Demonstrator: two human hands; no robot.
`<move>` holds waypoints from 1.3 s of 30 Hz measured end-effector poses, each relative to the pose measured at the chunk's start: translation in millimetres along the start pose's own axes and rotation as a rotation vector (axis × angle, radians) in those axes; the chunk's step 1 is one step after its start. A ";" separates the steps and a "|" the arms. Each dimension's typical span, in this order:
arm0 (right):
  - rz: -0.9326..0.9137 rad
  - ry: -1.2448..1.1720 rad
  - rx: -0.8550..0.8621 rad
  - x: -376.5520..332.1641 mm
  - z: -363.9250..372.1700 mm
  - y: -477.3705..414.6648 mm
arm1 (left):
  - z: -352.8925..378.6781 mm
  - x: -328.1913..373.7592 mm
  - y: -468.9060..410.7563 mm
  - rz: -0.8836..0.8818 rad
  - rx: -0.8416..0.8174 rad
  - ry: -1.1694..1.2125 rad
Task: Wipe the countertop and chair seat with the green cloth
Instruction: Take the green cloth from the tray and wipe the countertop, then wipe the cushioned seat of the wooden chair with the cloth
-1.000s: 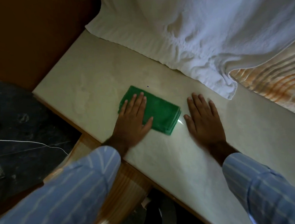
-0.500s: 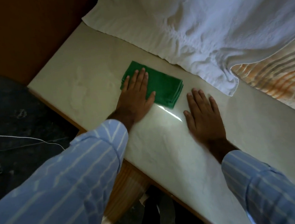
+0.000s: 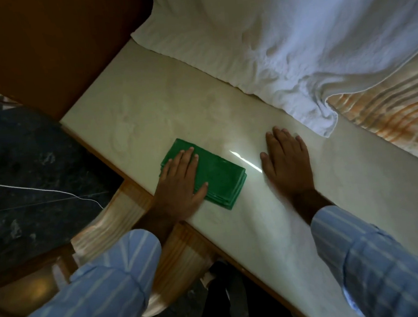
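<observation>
A folded green cloth [image 3: 219, 176] lies flat on the pale stone countertop [image 3: 149, 108], near its front edge. My left hand [image 3: 181, 183] presses palm-down on the cloth's left half, fingers spread over it. My right hand [image 3: 287, 163] rests flat and open on the bare countertop a little to the right of the cloth, not touching it. No chair seat is clearly identifiable in view.
A white towel [image 3: 268, 36] drapes over the back of the countertop. A striped orange surface [image 3: 395, 118] lies at the right. A brown wooden panel [image 3: 51, 45] stands at the far left. Below the front edge are a wooden support [image 3: 129, 209] and dark floor [image 3: 24, 173].
My left hand pushed the cloth away toward the white towel, then pulled it back toward the front edge. My right hand stayed flat on the countertop.
</observation>
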State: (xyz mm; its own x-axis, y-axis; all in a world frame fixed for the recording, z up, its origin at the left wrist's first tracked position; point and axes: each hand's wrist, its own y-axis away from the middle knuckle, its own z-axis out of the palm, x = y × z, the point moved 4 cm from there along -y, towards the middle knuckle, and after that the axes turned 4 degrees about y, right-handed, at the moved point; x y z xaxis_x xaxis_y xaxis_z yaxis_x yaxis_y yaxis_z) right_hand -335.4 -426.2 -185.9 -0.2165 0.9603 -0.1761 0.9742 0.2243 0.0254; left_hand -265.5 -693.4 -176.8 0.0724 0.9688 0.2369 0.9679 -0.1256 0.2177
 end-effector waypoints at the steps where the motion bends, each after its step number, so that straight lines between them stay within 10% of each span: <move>1: 0.006 -0.028 -0.008 -4.4 -5.4 -7.1 | -5.2 1.3 -3.5 -0.016 0.007 0.041; 9: -0.119 -0.203 -0.547 -64.2 -13.0 -28.0 | -39.4 -16.6 -15.9 -0.408 0.177 0.275; 16: -0.030 -0.302 -0.650 -73.2 -2.1 -21.7 | -33.9 -31.1 -23.5 -0.554 0.106 0.479; 26: 0.244 -1.257 -0.716 -166.4 13.9 15.7 | -3.0 -84.6 111.4 -0.701 0.607 1.317; 39: 0.196 -0.941 -0.984 -294.0 165.5 161.5 | 164.1 -146.5 342.5 -1.116 0.610 1.442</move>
State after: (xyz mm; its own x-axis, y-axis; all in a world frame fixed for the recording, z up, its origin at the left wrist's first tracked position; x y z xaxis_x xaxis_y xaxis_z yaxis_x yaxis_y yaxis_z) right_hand -103.8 -699.8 -292.8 0.4269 0.6046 -0.6725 0.4512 0.5020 0.7378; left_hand 94.9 -843.3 -292.3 -0.4621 -0.3780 0.8022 0.3918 0.7245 0.5671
